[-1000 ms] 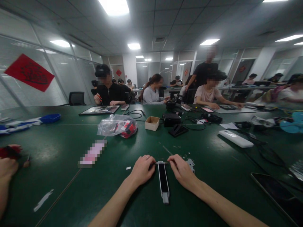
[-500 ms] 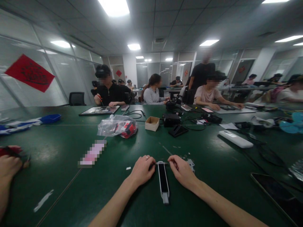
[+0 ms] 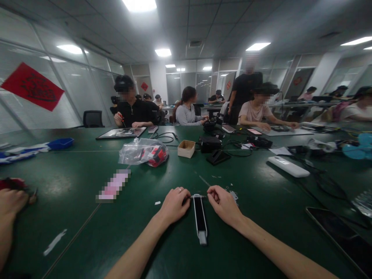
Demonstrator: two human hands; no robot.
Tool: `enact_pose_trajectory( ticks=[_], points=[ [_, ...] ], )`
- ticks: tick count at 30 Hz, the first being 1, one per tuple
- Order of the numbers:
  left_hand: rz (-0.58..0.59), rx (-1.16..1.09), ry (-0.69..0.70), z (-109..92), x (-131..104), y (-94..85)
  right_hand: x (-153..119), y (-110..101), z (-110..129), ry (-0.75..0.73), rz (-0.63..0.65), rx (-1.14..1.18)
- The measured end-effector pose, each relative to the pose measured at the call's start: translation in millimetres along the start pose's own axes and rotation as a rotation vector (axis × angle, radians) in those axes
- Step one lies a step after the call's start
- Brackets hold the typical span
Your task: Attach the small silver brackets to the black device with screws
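A long, narrow piece with a white frame and a dark middle [image 3: 199, 217] lies on the green table in front of me, a pale block at its near end. Across its far end runs a thin rod [image 3: 197, 196]. My left hand [image 3: 176, 204] is closed, its thumb and fingertips pinching at the rod's left end. On the other side, my right hand [image 3: 223, 203] is curled with fingertips pressed together close to the rod's right end. Whatever sits in the right fingertips is too small to make out. Small loose parts [image 3: 233, 195] lie just beyond the right hand.
Farther out are a plastic bag [image 3: 142, 151] with red and black contents, a small open box [image 3: 186, 149] and a white power bank-like block [image 3: 288, 167]. A dark phone [image 3: 340, 236] lies at right. A co-worker's hand [image 3: 13, 201] is at far left.
The camera view has tilted slightly, so the table appears a little higher. Both hands stay at the far end of the white-framed piece, with only a slight shift of the right fingers.
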State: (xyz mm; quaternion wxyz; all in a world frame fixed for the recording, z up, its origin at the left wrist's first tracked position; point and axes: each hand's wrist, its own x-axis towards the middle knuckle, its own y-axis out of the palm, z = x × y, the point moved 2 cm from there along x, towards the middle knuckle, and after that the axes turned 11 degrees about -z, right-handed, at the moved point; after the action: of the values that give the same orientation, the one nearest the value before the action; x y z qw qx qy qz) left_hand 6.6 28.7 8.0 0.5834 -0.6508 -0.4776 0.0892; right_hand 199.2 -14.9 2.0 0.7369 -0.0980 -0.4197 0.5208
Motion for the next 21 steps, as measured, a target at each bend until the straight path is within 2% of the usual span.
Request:
enact_pose_trajectory(
  ticks=[6, 14, 21],
  points=[
    [0.002, 0.003, 0.002, 1.3, -0.7, 1.5, 0.7, 2.1, -2.9, -0.013, -0.018, -0.01],
    [-0.006, 0.003, 0.007, 2.4, -0.2, 3.4, 1.4, 0.1, -0.3, 0.009, 0.018, -0.042],
    [0.0, -0.009, -0.006, 0.4, 0.0, 0.7, 1.4, -0.9, 1.5, -0.034, 0.009, -0.06]
  ],
)
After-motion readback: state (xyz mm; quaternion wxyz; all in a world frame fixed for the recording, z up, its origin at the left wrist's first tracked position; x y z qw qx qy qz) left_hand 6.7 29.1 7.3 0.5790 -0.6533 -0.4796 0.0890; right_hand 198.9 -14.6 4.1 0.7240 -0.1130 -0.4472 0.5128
